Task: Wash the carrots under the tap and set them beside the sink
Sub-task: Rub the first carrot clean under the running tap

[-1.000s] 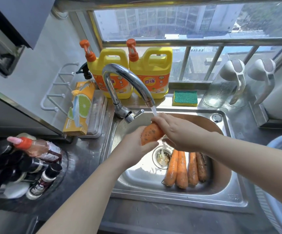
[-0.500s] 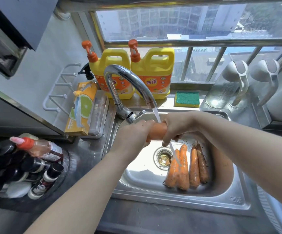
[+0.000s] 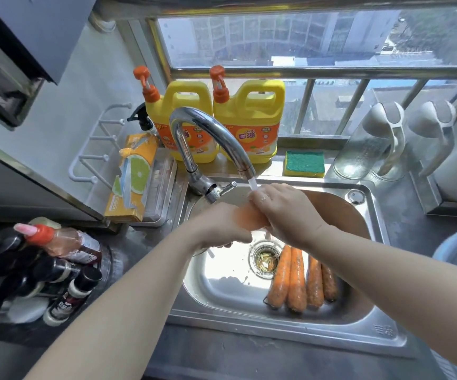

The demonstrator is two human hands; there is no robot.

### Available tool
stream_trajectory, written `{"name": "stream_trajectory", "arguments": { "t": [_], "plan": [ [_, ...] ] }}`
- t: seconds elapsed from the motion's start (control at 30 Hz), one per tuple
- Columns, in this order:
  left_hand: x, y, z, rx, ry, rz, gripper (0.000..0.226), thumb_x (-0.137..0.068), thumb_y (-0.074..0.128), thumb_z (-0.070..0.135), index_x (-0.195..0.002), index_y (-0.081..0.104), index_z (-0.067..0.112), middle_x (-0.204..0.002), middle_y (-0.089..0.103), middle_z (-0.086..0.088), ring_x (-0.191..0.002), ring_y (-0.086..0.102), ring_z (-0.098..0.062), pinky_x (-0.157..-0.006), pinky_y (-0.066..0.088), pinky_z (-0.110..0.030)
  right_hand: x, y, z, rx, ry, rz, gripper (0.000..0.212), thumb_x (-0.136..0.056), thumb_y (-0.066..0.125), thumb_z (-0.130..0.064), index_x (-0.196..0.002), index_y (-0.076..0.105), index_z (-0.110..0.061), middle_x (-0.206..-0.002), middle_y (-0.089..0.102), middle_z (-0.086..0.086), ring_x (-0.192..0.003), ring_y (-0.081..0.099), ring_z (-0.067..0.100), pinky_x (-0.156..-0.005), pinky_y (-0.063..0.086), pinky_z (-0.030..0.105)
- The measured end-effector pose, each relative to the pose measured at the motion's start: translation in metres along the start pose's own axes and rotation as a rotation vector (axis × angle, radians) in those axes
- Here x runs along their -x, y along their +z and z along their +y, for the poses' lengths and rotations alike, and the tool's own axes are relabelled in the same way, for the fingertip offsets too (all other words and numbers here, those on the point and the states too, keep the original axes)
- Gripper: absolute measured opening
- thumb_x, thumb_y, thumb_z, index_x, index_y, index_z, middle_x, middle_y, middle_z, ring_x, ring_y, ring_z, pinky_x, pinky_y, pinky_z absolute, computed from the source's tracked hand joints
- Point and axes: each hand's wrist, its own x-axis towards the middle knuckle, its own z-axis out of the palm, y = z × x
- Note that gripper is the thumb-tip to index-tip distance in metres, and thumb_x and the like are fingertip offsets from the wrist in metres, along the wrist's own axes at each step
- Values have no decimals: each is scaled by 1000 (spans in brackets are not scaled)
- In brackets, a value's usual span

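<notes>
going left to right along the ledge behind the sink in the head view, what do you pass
black spray bottle, left yellow detergent jug, right yellow detergent jug, green sponge, clear pitcher, second clear pitcher

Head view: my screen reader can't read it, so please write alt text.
A left hand and a right hand hold one carrot under the running tap above a steel sink. Four more carrots lie in it beside the drain; two yellow detergent jugs and a green sponge stand behind.
</notes>
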Motion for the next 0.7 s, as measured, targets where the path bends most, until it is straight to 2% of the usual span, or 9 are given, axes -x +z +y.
{"name": "stream_trajectory", "arguments": {
  "t": [0.1, 0.2, 0.27, 0.33, 0.4, 0.47, 0.53, 0.6, 0.7],
  "plan": [
    [-2, 11, 6, -273, 61, 226, 17, -75, 70, 17, -81, 55, 20, -73, 61, 1, -64, 60, -21, -54, 44, -27, -12, -17, 6, -58, 113, -241, 25, -71, 71, -13, -93, 60, -16, -83, 65, 3, -71, 64, 30, -58, 52, 36],
    [0, 16, 6, -565, 158, 415, 31, -80, 66, 18, -108, 57, 25, -91, 66, 3, -88, 66, -28, -64, 50, -34, -30, -34, 12, -164, 259, -622, 21, -67, 75, -21, -86, 66, -18, -74, 66, 0, -68, 64, 23, -60, 54, 30],
    [-1, 21, 1, -728, 274, 516, 33, -84, 65, 20, -115, 55, 26, -102, 67, 1, -93, 66, -30, -65, 45, -35, -41, -40, 21, -400, 405, -875, 26, -67, 83, -20, -88, 71, -11, -75, 71, 5, -65, 68, 21, -57, 55, 28],
    [-5, 24, -2, -806, 362, 582, 31, -87, 64, 20, -115, 55, 26, -105, 67, 0, -91, 67, -32, -62, 41, -35, -47, -47, 23, -623, 523, -1020, 27, -72, 86, -17, -91, 70, -7, -78, 71, 9, -62, 68, 19, -56, 55, 26],
    [-8, 22, -3, -828, 349, 624, 30, -87, 62, 18, -115, 56, 26, -104, 68, -1, -90, 68, -32, -64, 47, -36, -46, -47, 14, -511, 488, -946, 23, -72, 85, -23, -83, 65, -17, -75, 67, 2, -62, 64, 17, -57, 53, 27],
    [-9, 18, -3, -762, 269, 598, 32, -85, 59, 16, -115, 57, 28, -103, 69, 0, -92, 68, -30, -71, 53, -36, -38, -39, -1, -174, 401, -679, 21, -70, 77, -30, -82, 61, -24, -72, 59, -6, -67, 61, 19, -59, 48, 28],
    [-10, 18, 2, -691, 183, 530, 29, -82, 55, 14, -107, 58, 29, -92, 69, 0, -91, 66, -30, -70, 52, -34, -25, -25, -10, -7, 310, -385, 20, -71, 70, -26, -90, 63, -25, -76, 59, -6, -74, 63, 25, -63, 41, 30],
    [-12, 20, 9, -613, 129, 395, 12, -77, 56, 13, -83, 53, 23, -72, 61, 2, -81, 66, -29, -61, 46, -31, -9, -11, -12, 63, 196, -164, 19, -69, 70, -19, -86, 64, -23, -76, 62, -4, -72, 63, 28, -65, 41, 33],
    [-14, 15, 10, -219, 8, 53, 19, -74, 69, 12, -64, 53, 16, -64, 57, -3, -60, 57, -22, -53, 40, -27, 6, 0, -17, 97, 70, 106, 17, -71, 61, -8, -77, 59, -24, -72, 59, -3, -66, 55, 25, -66, 40, 36]
  ]
}}
